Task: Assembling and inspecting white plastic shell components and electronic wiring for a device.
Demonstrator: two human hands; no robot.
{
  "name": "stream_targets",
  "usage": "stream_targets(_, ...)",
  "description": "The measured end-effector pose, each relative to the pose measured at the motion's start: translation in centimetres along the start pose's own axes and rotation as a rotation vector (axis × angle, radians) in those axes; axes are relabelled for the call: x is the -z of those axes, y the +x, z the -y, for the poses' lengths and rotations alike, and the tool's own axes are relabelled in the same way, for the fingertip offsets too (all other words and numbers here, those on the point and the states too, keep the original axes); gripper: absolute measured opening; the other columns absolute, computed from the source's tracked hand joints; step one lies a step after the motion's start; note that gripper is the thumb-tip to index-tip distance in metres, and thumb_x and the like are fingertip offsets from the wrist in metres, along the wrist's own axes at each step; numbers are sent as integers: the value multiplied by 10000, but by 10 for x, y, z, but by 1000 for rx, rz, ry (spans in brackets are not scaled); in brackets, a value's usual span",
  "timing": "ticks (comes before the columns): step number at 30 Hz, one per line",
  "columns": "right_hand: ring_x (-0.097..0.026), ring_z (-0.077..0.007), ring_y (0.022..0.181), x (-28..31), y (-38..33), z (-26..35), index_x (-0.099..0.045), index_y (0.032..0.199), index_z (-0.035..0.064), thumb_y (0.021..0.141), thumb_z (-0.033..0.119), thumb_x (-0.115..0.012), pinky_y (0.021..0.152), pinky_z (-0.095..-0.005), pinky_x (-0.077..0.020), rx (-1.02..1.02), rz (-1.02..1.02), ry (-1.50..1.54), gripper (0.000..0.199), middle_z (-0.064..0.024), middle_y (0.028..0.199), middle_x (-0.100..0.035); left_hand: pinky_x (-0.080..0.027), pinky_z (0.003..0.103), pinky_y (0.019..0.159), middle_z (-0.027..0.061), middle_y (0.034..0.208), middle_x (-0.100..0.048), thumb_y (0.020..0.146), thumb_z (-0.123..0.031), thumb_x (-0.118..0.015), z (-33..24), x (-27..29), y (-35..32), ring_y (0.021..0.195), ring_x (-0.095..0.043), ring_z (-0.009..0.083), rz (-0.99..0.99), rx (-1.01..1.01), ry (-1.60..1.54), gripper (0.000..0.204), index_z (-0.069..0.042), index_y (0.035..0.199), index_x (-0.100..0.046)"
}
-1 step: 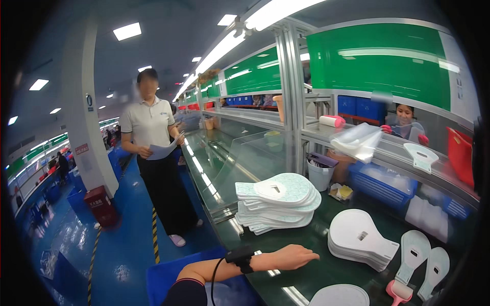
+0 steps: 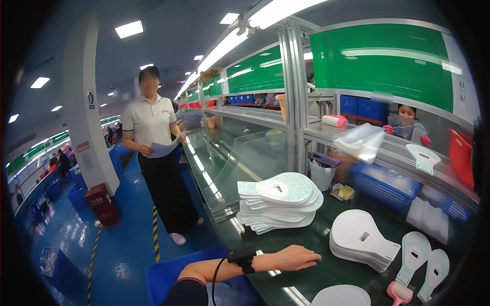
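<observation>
My left hand reaches over the dark green table with its fingers loosely stretched out, holding nothing. A black device is strapped to that wrist. Just right of my fingertips sits a neat stack of white paddle-shaped pads, each with a small slot. Beyond my hand is a taller, uneven pile of pale green patterned pads. At the lower edge, a rounded white piece is partly cut off. My right hand is out of view.
At right lie two slotted pads and a pink-handled roller. A blue basket, a white bucket and a shelf stand behind. A blue bin is under my forearm. A person holding papers stands left; another sits beyond the shelf.
The fingers of my left hand have straightened from a more curled pose. The view has shifted very slightly; the pads and piles stay put.
</observation>
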State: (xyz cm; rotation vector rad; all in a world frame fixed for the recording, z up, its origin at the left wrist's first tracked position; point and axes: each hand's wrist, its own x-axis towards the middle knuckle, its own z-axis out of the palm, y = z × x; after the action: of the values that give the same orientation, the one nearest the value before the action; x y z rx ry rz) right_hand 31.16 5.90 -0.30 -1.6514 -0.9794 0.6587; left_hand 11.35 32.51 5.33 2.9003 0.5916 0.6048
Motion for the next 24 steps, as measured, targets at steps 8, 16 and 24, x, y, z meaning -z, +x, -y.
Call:
stream_targets(8, -494, -246, 1026, -9, 0, -6, -459, 1161, -81, 860, 102, -521, 898, -342, -376, -184, -56, 354, 357, -172, 1153, -514, -450, 261, 657, 67, 924, -584, 889, -315, -482, -17, -19, -7, 731, -557, 150, 173, 247, -701, 436, -68, 1238, -398)
stream_targets(16, -561, -263, 955, -11, 12, -10, -554, 1038, -89, 831, 24, -514, 844, -324, -413, 6, -89, 460, 239, -173, 1031, -593, -422, 249, 742, 65, 1054, -564, 923, -302, -405, -1, -52, -10, 831, -539, 123, 215, 245, -1165, 476, -44, 1313, -318)
stream_targets(24, -530, -228, 1000, -18, 26, 11, -521, 1102, -85, 843, 3, -498, 881, -307, -394, -25, -11, 360, 274, -156, 1093, -556, -409, 262, 808, 70, 1006, -575, 919, -290, -415, -15, -41, -6, 860, -534, 121, 198, 128, -1266, 416, -21, 1235, -411)
